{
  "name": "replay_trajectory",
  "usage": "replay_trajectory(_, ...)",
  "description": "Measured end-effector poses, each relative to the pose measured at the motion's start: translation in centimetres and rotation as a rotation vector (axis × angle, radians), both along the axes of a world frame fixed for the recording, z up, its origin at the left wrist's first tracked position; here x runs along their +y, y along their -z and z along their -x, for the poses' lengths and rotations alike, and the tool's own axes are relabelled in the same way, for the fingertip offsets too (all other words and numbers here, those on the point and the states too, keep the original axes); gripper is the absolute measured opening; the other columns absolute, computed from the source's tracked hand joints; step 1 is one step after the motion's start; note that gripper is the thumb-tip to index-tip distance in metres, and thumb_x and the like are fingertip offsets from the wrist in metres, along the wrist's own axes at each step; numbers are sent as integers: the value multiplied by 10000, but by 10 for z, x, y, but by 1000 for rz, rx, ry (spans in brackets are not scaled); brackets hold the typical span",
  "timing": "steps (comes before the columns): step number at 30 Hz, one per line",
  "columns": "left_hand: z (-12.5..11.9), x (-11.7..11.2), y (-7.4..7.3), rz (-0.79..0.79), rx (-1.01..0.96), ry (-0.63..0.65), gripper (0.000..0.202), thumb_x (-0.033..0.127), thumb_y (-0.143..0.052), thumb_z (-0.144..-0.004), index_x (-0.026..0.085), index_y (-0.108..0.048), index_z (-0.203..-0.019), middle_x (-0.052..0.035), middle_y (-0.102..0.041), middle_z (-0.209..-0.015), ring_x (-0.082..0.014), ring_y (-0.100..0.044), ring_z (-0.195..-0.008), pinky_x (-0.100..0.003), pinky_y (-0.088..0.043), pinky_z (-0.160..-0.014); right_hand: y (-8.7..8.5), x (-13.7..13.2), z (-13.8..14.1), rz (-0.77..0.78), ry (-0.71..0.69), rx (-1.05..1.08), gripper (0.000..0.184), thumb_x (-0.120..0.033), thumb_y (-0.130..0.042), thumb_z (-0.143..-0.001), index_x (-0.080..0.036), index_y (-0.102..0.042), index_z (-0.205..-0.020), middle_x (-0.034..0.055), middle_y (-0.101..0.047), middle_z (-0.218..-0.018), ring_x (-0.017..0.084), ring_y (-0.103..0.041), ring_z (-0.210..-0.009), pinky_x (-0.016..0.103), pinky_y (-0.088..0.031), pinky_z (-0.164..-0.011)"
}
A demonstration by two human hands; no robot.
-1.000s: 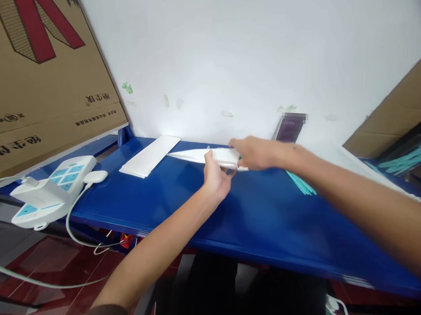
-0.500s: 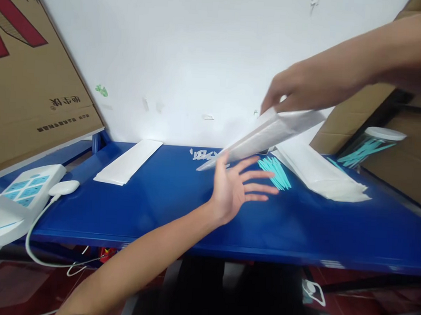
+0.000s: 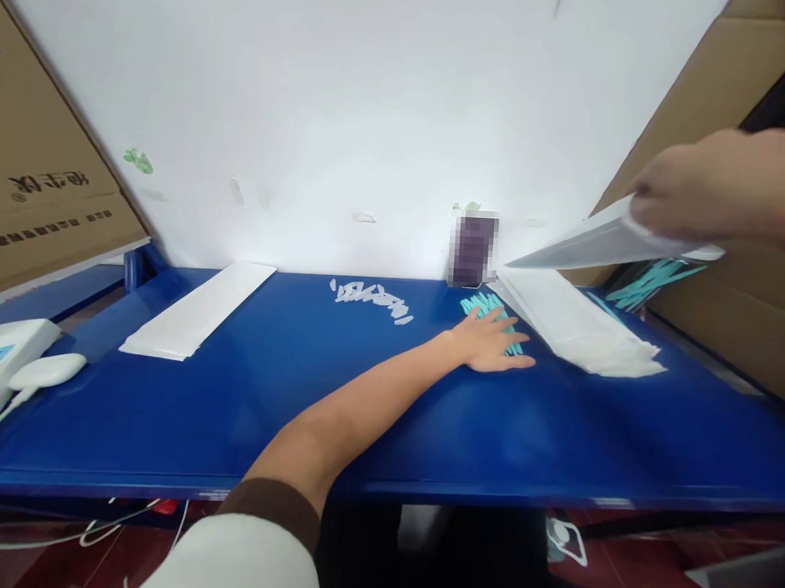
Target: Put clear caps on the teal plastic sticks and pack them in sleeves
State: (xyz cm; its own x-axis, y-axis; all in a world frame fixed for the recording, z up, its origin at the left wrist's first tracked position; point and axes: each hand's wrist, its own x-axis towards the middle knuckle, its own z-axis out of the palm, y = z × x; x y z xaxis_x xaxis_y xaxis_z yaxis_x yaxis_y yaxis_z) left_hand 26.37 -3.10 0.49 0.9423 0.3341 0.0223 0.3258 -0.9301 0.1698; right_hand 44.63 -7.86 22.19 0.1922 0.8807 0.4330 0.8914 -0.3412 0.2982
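Observation:
With its fingers spread, my left hand [image 3: 492,339] lies palm down over the pile of turquoise strips [image 3: 482,304] on the blue table. It partly covers them, and none are seen gripped. Up on the right, my right hand [image 3: 693,191] is closed around a thin white film-like sheet [image 3: 579,242], which tapers to a point toward the wall. The fingertips of that hand are hidden and slightly blurred. Just below the sheet lies a stack of long white sheets or sleeves [image 3: 572,325], spread a little at its near end.
A flat white stack [image 3: 200,310] lies on the left of the blue table [image 3: 281,411]. Small whitish strips [image 3: 372,297] are scattered near the wall. A blurred-out dark object [image 3: 474,250] leans there. A jar of turquoise strips [image 3: 653,281], cardboard boxes [image 3: 50,171] and a power strip [image 3: 0,361] flank the table.
My right hand has carried the white sheet off to the right, away from my left hand. My left hand has turned palm down and moved onto the turquoise strips. The view has shifted.

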Motion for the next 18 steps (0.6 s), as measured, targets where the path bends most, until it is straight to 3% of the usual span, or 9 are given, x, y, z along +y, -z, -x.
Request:
replay_trajectory(1,-1,3,3,17,19,-10,737,698,-266,-995,256,-369,-1576,-92,-220,-1698,-387,-106,-1570,-662,-113,-1219,20,-8,15,46,125,-48,264,-293,-578,-886,-129,-762,-981,245,-717,-1098,454,-691,-998,480,-460,-694)
replay_trajectory(2,1,5,6,25,26,-13,744,706,-256,-991,259,-367,-1576,-94,-216,-1699,-394,-108,-1569,-672,-117,-1214,40,-15,29,89,156,-71,284,-242,-516,-908,-147,-746,-1044,219,-708,-1141,426,-691,-1011,449,-454,-701)
replay_trajectory(5,13,7,11,27,4,-17,732,699,-253,-993,269,-371,-1573,-96,-225,-1695,-399,-110,-1567,-691,-127,-1201,98,-28,47,242,-26,-144,368,-167,-355,-976,-132,-715,-1045,182,-691,-1092,313,-706,-898,358,-403,-620)
replay_trajectory(9,27,6,12,58,-13,-13,738,709,-248,-990,272,-380,-1571,-99,-230,-1693,-401,-91,-1569,-701,-107,-1202,151,-34,27,398,-144,-207,412,-189,-313,-992,-143,-683,-1168,196,-643,-1158,334,-673,-991,376,-414,-635)
replay_trajectory(13,41,4,8,106,4,-26,753,718,-246,-989,265,-370,-1577,-113,-219,-1695,-398,-54,-1575,-713,-83,-1202,166,-36,4,592,-175,-60,424,-365,-447,-952,-152,-666,-1246,205,-614,-1271,377,-619,-1128,442,-469,-775)
replay_trajectory(16,58,0,7,124,3,-42,760,721,-242,-989,255,-373,-1577,-120,-222,-1693,-394,-48,-1577,-714,-76,-1203,158,-32,6,487,-233,53,510,-442,-409,-945,-183,-628,-1325,198,-556,-1402,401,-565,-1220,517,-450,-854)
replay_trajectory(18,70,-3,7,127,-10,-53,763,730,-241,-986,268,-358,-1582,-115,-198,-1700,-399,-53,-1575,-724,-70,-1197,150,-26,19,380,-325,149,465,-445,-392,-933,-207,-663,-1226,178,-568,-1388,392,-538,-1248,536,-430,-876)
